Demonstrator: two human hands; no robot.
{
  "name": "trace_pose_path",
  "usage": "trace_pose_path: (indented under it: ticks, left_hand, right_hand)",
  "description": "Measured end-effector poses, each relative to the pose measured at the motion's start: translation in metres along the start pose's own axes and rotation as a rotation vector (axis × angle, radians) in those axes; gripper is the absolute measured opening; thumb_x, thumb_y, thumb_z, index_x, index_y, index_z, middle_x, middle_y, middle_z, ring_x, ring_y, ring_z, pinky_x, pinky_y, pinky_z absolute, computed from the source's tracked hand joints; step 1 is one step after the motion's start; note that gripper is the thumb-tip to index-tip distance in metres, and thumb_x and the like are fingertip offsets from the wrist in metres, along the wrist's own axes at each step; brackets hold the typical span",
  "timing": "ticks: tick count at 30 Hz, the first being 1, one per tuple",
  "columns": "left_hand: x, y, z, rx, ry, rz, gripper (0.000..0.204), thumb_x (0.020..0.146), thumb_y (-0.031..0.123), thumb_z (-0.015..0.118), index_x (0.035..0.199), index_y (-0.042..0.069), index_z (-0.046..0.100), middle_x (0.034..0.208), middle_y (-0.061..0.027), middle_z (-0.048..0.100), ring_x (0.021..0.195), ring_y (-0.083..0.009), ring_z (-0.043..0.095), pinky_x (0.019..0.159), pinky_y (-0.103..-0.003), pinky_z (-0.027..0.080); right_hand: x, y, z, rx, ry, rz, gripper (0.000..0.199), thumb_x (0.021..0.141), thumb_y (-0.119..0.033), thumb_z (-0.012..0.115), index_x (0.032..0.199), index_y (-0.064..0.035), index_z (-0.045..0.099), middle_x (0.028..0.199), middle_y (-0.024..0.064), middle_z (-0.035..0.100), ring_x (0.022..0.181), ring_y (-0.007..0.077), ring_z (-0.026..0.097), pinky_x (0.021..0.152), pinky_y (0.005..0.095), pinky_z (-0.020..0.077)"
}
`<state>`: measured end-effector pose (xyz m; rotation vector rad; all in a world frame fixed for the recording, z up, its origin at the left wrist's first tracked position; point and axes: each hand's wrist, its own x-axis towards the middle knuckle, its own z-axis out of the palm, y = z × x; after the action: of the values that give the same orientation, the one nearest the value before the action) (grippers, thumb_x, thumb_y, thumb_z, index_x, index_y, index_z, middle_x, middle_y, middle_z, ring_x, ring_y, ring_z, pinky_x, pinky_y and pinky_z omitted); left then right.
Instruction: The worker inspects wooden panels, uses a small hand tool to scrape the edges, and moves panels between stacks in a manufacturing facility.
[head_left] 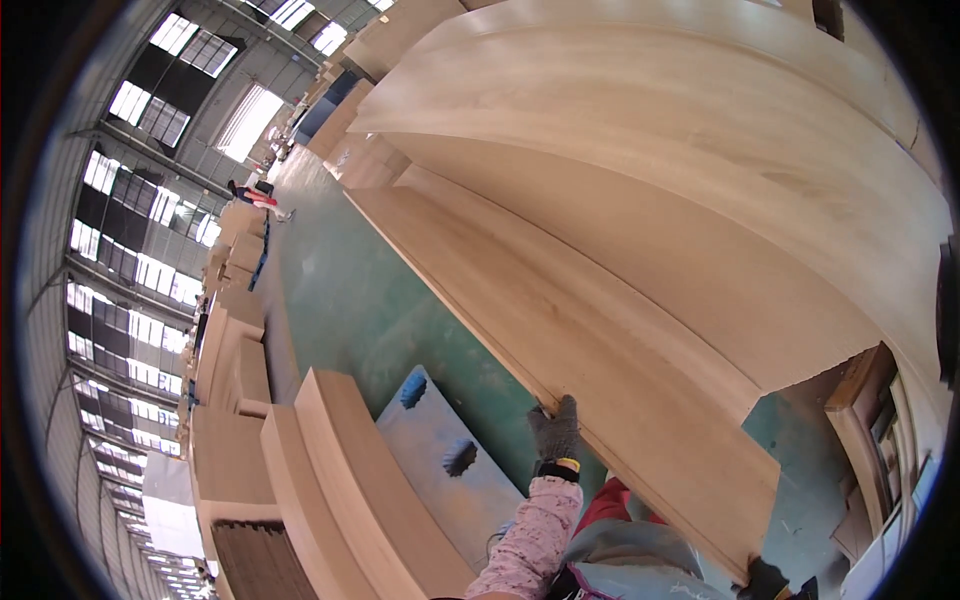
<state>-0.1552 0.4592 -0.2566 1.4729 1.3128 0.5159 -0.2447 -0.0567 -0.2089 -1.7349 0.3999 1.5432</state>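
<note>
A long, wood-coloured board [560,310] runs from close by my body up toward the far left. My left hand [555,432], in a dark grey glove, is closed round the board's near-left long edge. My right hand [766,578], also in a dark glove, grips the board's near corner at the bottom of the view; its lower part is cut off. Beyond the board, a tan panel [620,240] lies alongside, under a wide pale wooden sheet [640,110] that bends across the upper right.
A blue-grey slab with holes [440,450] lies on the green floor [350,280] to my left. Long cartons [350,480] stand beside it. A wooden frame [858,420] is at the right. Far off, a person [258,198] is near stacked boxes.
</note>
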Motion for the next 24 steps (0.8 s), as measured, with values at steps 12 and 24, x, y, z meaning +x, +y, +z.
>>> trace_pose_path:
  ticks: [12,24]
  left_hand:
    - [-0.025,0.03,0.048,-0.328,-0.141,0.003,0.078,0.078,0.017,0.067,0.138,-0.002,0.022,0.123,-0.0182,0.048,0.104,-0.026,0.053,0.086,-0.034,0.046]
    - [-0.012,0.108,0.071,0.039,-0.244,0.231,0.08,0.078,0.019,0.064,0.138,-0.007,0.017,0.136,-0.0244,0.037,0.12,-0.032,0.045,0.097,-0.036,0.04]
  right_hand:
    - [0.028,-0.014,-0.074,0.869,0.077,0.37,0.048,0.084,-0.059,0.05,0.095,-0.0128,0.046,0.058,0.0071,0.044,0.043,0.0191,0.043,0.037,0.0333,0.0317]
    - [-0.018,-0.053,-0.073,0.829,-0.189,0.42,0.038,0.091,-0.042,0.044,0.089,-0.0052,0.052,0.068,0.0103,0.053,0.05,0.0203,0.049,0.039,0.0334,0.0359]
